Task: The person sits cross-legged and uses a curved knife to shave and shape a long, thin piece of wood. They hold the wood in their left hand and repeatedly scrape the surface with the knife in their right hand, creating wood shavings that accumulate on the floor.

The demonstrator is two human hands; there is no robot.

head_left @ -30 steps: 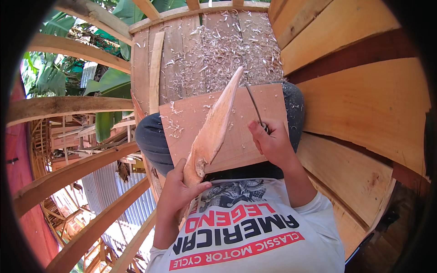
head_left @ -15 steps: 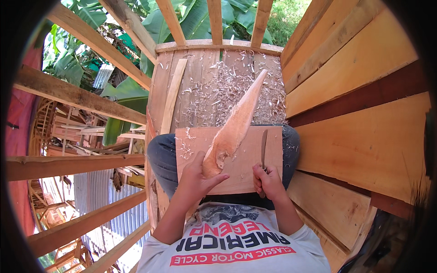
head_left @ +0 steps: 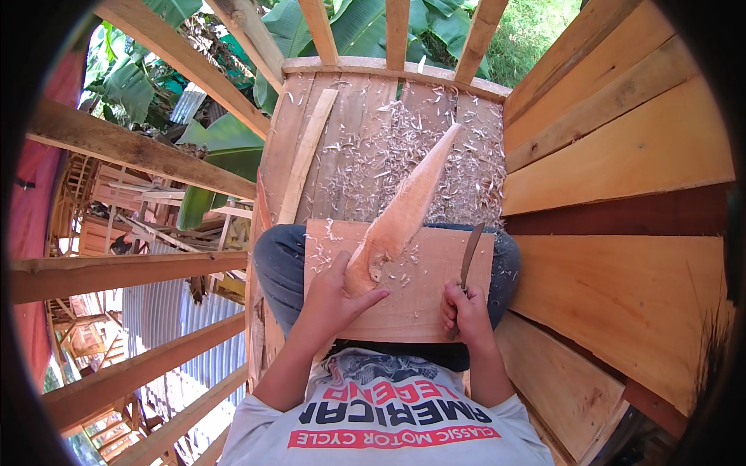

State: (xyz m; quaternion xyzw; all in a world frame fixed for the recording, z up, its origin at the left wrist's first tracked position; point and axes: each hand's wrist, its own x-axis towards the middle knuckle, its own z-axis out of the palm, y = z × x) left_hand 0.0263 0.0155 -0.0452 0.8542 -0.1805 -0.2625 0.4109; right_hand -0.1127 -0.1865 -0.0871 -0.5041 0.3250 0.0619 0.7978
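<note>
While I sit with a flat board [head_left: 423, 314] across my lap, my left hand [head_left: 330, 295] is closed round the broad, notched end of a carved wooden piece [head_left: 404, 210]. Piece slants over the board, tapered tip pointing away and rightward. Right hand [head_left: 467, 311]: curled round the handle of a knife [head_left: 471, 256], blade pointing away, apart from the wood. Curled shavings [head_left: 404, 128] litter the plank floor [head_left: 342, 128] ahead; narrow wooden strip [head_left: 308, 155] lies at its left.

Green leaves [head_left: 231, 155] — corrugated metal sheets [head_left: 155, 307]
</note>
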